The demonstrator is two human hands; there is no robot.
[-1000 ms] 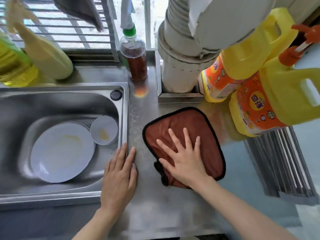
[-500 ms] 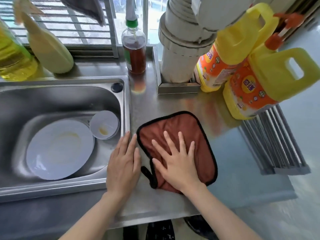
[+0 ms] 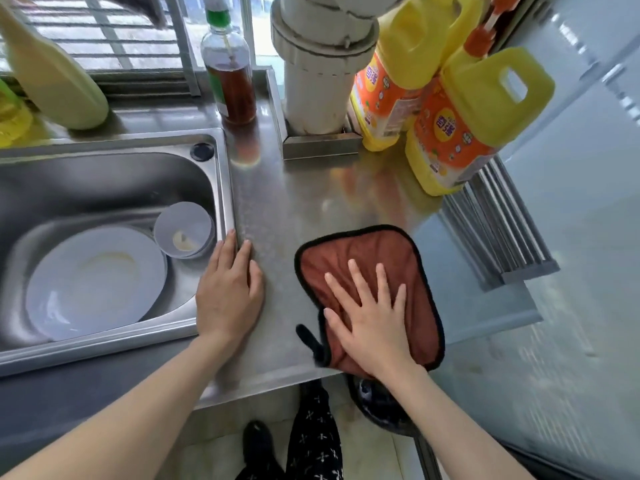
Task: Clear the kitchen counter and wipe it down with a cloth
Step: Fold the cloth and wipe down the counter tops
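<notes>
Cloth (image 3: 375, 251) — rust-brown with a black edge — lies flat on the steel table (image 3: 294, 202), near its front edge and to the right of the sink (image 3: 104, 181). Your right hand (image 3: 374, 323) presses down on it, palm flat, fingers straight and spread, gripping nothing. Your left hand (image 3: 228, 292) rests flat on the table at the sink's rim, fingers straight and close together, holding nothing. A white plate (image 3: 93, 282) and a small bowl (image 3: 183, 233) sit side by side in the sink. Two yellow jugs (image 3: 474, 126) stand at the back right — well apart from the cloth.
</notes>
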